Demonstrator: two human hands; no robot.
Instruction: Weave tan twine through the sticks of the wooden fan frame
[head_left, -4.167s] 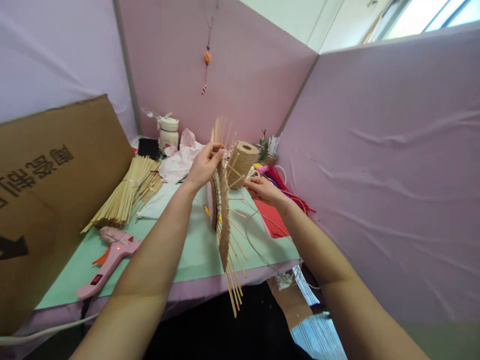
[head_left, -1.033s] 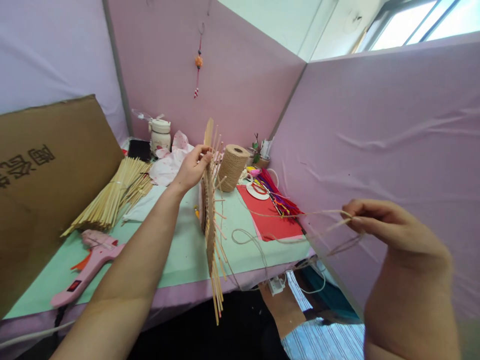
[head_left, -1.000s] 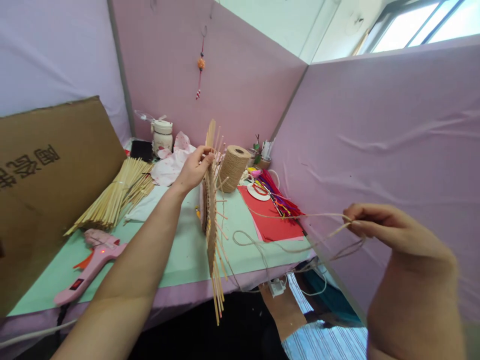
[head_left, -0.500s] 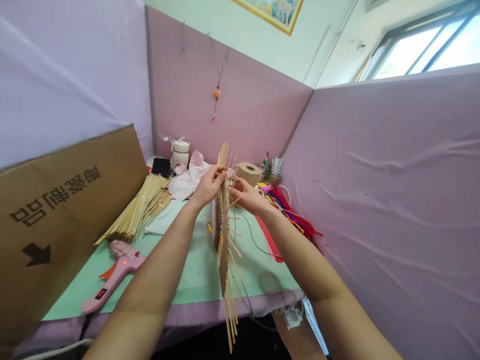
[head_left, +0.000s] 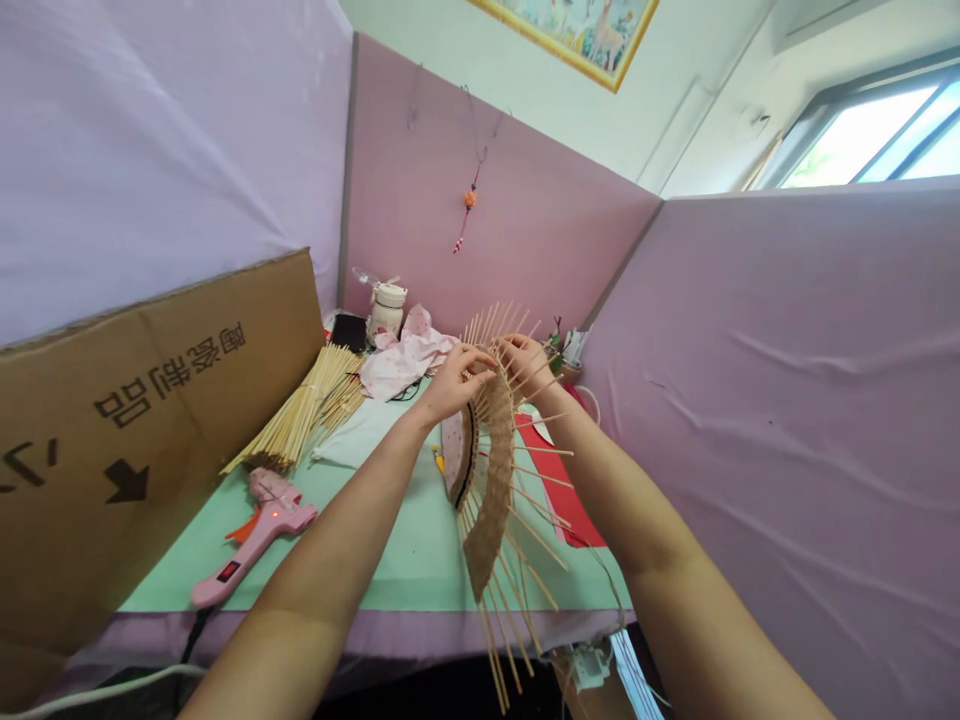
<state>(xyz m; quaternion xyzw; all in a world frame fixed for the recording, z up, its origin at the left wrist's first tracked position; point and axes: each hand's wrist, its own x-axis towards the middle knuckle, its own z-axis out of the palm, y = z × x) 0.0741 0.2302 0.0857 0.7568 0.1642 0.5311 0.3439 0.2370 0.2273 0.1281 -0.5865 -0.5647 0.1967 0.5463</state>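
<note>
A curved woven piece (head_left: 491, 500) with thin sticks fanning out from its edge stands tilted over the table's front part. Its inner side has a pale spotted panel (head_left: 453, 450) with a dark braided rim. My left hand (head_left: 459, 380) is closed on the top of the weave from the left, fingertips at the band. At the upper right edge, my right hand (head_left: 525, 360) has its fingers bent together among the sticks; what they pinch is too small to make out. A thin cord hangs down at the right of the piece.
On the left lie a pink glue gun (head_left: 259, 540) with its light on and a bundle of sticks (head_left: 300, 410), beside a cardboard sheet (head_left: 187, 400). Behind are a white bottle (head_left: 386, 312) and a spotted cloth (head_left: 405, 360). Red sheets (head_left: 559, 480) lie on the right.
The woven piece has turned from nearly edge-on to show its broad face and fanned sticks. Both hands have shifted right in view with it, and the whole view has swung left.
</note>
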